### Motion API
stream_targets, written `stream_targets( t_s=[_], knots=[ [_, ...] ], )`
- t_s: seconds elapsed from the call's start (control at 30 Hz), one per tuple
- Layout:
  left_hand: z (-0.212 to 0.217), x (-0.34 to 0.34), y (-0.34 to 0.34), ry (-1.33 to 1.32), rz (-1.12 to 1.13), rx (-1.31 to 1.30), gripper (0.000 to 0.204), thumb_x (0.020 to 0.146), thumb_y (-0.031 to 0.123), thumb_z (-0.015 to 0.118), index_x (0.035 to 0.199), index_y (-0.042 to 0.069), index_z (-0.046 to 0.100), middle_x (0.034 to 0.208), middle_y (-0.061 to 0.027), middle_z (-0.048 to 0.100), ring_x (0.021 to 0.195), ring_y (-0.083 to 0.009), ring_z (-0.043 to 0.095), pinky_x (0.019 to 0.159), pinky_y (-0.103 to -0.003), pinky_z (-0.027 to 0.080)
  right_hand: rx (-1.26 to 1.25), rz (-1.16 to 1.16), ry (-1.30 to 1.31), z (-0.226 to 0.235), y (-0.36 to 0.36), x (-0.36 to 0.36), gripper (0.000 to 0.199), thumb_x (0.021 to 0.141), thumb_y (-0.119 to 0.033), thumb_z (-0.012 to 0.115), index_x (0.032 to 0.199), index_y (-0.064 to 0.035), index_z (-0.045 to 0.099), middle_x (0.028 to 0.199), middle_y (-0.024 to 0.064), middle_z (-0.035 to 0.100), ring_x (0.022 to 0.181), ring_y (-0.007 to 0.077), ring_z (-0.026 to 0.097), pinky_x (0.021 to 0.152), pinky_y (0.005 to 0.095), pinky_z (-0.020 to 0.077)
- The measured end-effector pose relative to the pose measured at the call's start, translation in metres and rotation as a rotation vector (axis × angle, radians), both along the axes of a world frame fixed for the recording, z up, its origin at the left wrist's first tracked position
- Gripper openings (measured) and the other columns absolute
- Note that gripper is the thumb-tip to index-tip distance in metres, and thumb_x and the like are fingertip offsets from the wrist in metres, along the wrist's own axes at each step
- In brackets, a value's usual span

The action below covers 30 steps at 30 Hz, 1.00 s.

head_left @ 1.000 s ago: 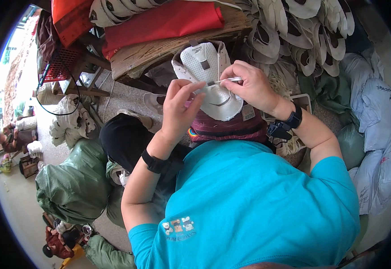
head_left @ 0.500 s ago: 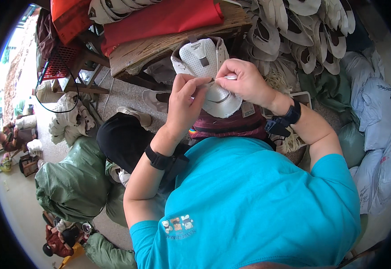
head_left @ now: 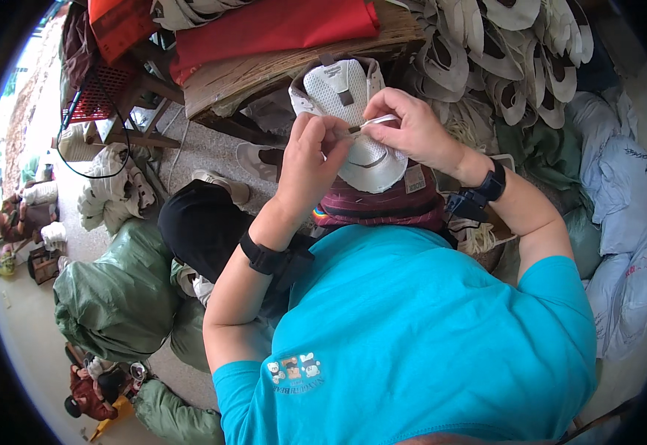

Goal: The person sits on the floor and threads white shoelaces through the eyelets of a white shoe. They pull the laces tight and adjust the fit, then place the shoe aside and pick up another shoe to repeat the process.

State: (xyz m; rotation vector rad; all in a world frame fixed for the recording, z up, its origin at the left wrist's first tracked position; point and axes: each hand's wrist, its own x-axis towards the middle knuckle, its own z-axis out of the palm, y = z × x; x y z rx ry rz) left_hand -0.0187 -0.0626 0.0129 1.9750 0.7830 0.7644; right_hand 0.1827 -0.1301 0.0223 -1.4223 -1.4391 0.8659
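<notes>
A white mesh shoe upper (head_left: 371, 169) lies across my lap, its toe towards me and its padded tongue (head_left: 332, 83) away from me. My left hand (head_left: 310, 152) is closed in a pinch on the upper's lacing edge, left of the opening. Between the thumb and fingers of my right hand (head_left: 421, 137) is a white shoelace (head_left: 383, 120), bent into a narrow loop just above the upper. Both sets of fingertips almost meet there and hide the eyelets. Dark striped cloth (head_left: 383, 204) lies under the shoe.
A worn wooden bench (head_left: 256, 78) with red cloth (head_left: 279, 33) stands ahead. Many pale shoe uppers (head_left: 442, 67) hang at the far right. Green sacks (head_left: 119, 285) sit at left, white sacks (head_left: 616, 178) at right. Two other people (head_left: 90, 389) sit at far left.
My right hand has shifted slightly right, and the lace in it now shows as a longer loop. My left hand stays at the upper. The whole view has tilted a little.
</notes>
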Motion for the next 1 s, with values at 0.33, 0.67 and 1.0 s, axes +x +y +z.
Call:
stream_targets(
  t_s=[0.33, 0.67, 1.0],
  knots=[
    [-0.007, -0.003, 0.001, -0.012, 0.008, -0.012, 0.019, 0.081, 0.003, 0.073, 0.097, 0.005, 0.065, 0.09, -0.007, 0.053, 0.074, -0.0187, 0.058, 0.062, -0.03, 0.049, -0.051, 0.09, -0.089, 0.001, 0.007, -0.004, 0.012, 0.09, -0.011, 0.069, 0.092, -0.0004, 0.065, 0.085, 0.0005, 0.06, 0.079, 0.0068, 0.056, 0.07, 0.0247, 0.048],
    [0.014, -0.036, 0.022, 0.225, 0.06, 0.668, 0.011, 0.083, 0.004, 0.069, 0.091, 0.008, 0.064, 0.095, -0.0105, 0.056, 0.089, -0.0302, 0.06, 0.073, -0.039, 0.052, -0.218, 0.199, 0.061, 0.015, 0.013, 0.008, 0.012, 0.096, -0.014, 0.063, 0.099, -0.0017, 0.063, 0.089, -0.0039, 0.06, 0.08, 0.0025, 0.052, 0.071, 0.0199, 0.0446],
    [0.036, -0.384, 0.095, -0.682, 1.273, -0.031, 0.017, 0.101, 0.013, 0.047, 0.106, 0.0, 0.057, 0.087, -0.0073, 0.06, 0.082, -0.0196, 0.058, 0.07, -0.032, 0.05, -0.498, 0.247, -0.071, 0.005, -0.014, 0.069, 0.02, 0.09, -0.022, 0.064, 0.093, -0.0019, 0.064, 0.077, 0.002, 0.06, 0.073, 0.0143, 0.056, 0.067, 0.0295, 0.0459]
  ],
)
